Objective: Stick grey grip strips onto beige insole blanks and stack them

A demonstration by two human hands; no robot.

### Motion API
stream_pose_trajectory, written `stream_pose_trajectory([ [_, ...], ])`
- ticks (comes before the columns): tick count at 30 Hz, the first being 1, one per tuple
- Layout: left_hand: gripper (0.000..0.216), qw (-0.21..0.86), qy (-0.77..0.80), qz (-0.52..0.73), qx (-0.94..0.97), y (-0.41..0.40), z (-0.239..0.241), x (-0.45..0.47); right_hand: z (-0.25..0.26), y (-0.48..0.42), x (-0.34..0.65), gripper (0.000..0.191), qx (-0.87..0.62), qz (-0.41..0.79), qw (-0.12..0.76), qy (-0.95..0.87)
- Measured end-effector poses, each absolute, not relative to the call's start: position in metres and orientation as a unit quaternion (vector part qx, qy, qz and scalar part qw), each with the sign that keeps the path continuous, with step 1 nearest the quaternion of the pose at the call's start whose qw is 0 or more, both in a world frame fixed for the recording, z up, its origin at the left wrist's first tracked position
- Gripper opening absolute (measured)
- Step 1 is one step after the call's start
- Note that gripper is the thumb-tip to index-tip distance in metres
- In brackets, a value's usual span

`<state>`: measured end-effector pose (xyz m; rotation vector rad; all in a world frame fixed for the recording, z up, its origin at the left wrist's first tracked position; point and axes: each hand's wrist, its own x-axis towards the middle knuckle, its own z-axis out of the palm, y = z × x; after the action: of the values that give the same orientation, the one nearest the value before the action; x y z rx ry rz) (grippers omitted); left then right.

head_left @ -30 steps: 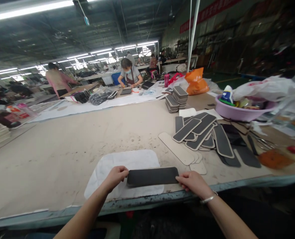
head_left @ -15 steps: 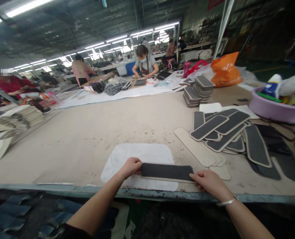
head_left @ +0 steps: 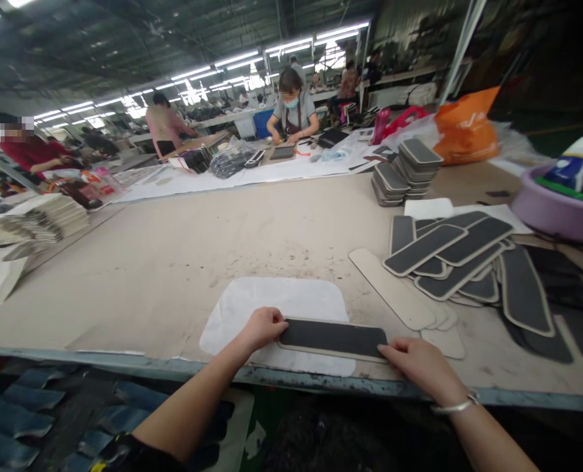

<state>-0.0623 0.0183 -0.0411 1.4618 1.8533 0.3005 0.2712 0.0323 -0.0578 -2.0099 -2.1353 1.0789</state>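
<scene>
A long dark strip with a pale edge lies on a white cloth at the near edge of the beige table. My left hand presses on the strip's left end. At the strip's right end rests my right hand, its fingers on the corner; a bracelet circles that wrist. Both hands hold the strip flat against the cloth.
A loose heap of similar dark strips and pale backings lies to the right. Stacked strips, an orange bag and a purple basin stand farther back. People work at the far tables. Paper stacks sit at the left.
The strip now shows a pale edge around its dark face and sits slightly farther right on the cloth. My head has turned left and down; both hands stay on the strip's ends.
</scene>
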Motion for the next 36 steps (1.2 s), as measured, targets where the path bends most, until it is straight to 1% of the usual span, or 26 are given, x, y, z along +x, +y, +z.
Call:
stream_pose_trajectory([
  [5,0.014,0.321,0.719,0.087,0.611,0.0191,-0.0421,-0.0621,-0.0512,0.0311,0.2663,0.036,-0.660,0.326,0.014,-0.677],
  [9,0.013,0.299,0.708,0.076,0.635,0.0196,-0.0419,-0.0627,-0.0476,0.0316,0.2639,0.033,-0.666,0.328,0.009,-0.670],
  [13,0.014,0.305,0.706,0.077,0.635,0.0196,-0.0400,-0.0623,-0.0471,0.0335,0.2625,0.030,-0.664,0.327,0.001,-0.672],
  [20,0.013,0.303,0.715,0.065,0.627,0.0191,-0.0414,-0.0620,-0.0480,0.0342,0.2622,0.031,-0.662,0.323,-0.014,-0.676],
  [29,0.010,0.268,0.720,0.074,0.636,0.0153,-0.0468,-0.0624,-0.0510,0.0336,0.2621,0.031,-0.655,0.311,-0.033,-0.688],
  [36,0.008,0.266,0.716,0.088,0.639,0.0153,-0.0470,-0.0626,-0.0513,0.0327,0.2619,0.030,-0.652,0.311,-0.027,-0.691],
])
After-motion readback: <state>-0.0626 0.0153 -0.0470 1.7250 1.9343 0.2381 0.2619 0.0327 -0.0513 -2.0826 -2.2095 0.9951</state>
